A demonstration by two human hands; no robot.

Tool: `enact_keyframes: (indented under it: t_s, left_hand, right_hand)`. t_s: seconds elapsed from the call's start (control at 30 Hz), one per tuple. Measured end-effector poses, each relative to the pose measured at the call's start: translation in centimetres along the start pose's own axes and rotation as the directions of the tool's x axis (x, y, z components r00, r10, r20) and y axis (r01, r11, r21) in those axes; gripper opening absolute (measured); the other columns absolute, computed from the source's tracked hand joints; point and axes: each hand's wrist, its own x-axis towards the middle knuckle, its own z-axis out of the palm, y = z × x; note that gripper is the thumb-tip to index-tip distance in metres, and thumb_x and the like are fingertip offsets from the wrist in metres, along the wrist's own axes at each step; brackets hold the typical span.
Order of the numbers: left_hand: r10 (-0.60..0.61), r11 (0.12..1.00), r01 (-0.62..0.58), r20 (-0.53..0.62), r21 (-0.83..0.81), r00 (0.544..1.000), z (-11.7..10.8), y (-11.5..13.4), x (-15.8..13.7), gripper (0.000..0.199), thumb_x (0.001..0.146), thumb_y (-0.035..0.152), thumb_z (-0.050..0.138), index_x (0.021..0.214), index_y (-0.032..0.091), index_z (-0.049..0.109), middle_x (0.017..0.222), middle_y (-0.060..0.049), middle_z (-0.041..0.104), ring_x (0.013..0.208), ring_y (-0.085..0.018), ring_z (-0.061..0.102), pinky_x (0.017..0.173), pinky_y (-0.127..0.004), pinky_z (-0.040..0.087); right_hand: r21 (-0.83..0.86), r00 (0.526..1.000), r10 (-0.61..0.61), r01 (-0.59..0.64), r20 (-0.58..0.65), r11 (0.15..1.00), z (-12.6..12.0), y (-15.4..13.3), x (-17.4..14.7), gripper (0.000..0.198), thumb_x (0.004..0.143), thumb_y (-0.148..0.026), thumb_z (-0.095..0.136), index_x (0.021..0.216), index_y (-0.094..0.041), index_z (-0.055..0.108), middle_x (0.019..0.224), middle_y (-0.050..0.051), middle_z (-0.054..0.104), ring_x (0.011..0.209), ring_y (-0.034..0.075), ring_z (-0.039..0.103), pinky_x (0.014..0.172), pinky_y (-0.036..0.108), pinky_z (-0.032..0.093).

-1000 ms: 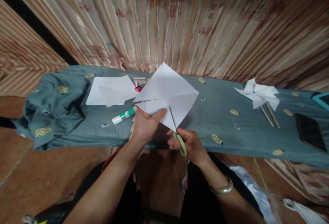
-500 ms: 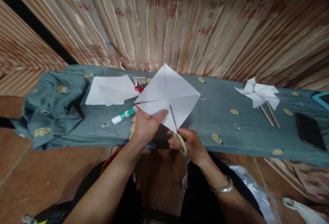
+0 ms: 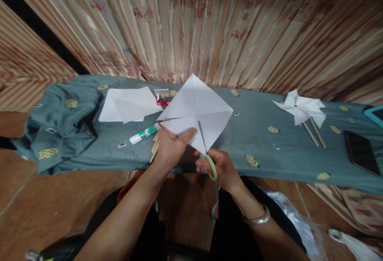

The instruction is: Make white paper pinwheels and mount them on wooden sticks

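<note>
- Above the blue-green cloth (image 3: 257, 131), I see the white paper square (image 3: 206, 101) raised cornerwise, slits running in from its left and near corners.
- The left hand (image 3: 172, 147) pinches its lower left part, thumb on top.
- The right hand (image 3: 224, 169) grips the pale green scissors (image 3: 214, 169) at the near corner.
- Leftward I make out a glue stick (image 3: 145, 134); well apart rightward, paper pinwheels (image 3: 302, 107).
</note>
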Motion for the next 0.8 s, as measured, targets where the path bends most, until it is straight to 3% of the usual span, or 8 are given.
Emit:
enact_keyframes:
  t_s: [0.23, 0.47, 0.8]
  left_hand:
    - [-0.013, 1.0, 0.012, -0.02, -0.008, 1.0, 0.0, 0.0, -0.1, 0.028, 0.061, 0.021, 0.077, 0.087, 0.012, 0.069, 0.09, -0.009, 0.074, 0.077, -0.021, 0.068, 0.074, -0.031, 0.055]
    - [0.011, 1.0, -0.011, 0.004, -0.023, 1.0, -0.1, -0.2, 0.0, 0.021, 0.063, 0.023, 0.076, 0.08, 0.014, 0.069, 0.084, -0.007, 0.073, 0.073, -0.02, 0.066, 0.071, -0.03, 0.053]
    - [-0.057, 0.991, 0.046, -0.083, -0.127, 0.995, -1.2, 0.6, 1.0, 0.026, 0.058, 0.025, 0.079, 0.077, 0.012, 0.069, 0.089, -0.009, 0.074, 0.08, -0.023, 0.068, 0.083, -0.037, 0.053]
  right_hand:
    - [-0.005, 1.0, -0.022, 0.022, -0.014, 1.0, 0.2, -0.2, 0.0, 0.038, 0.061, -0.049, 0.078, 0.078, -0.016, 0.069, 0.05, -0.002, 0.062, 0.045, 0.009, 0.052, 0.047, 0.022, 0.042]
    - [-0.016, 1.0, -0.001, 0.001, 0.004, 1.0, 0.2, -0.1, 0.0, 0.042, 0.062, -0.052, 0.077, 0.081, -0.015, 0.067, 0.052, -0.001, 0.062, 0.047, 0.01, 0.053, 0.049, 0.024, 0.043]
    - [-0.169, 0.956, 0.07, -0.022, 0.286, 0.985, -2.1, -0.1, -0.8, 0.046, 0.074, -0.058, 0.068, 0.095, -0.017, 0.065, 0.074, 0.002, 0.067, 0.065, 0.012, 0.057, 0.06, 0.025, 0.044]
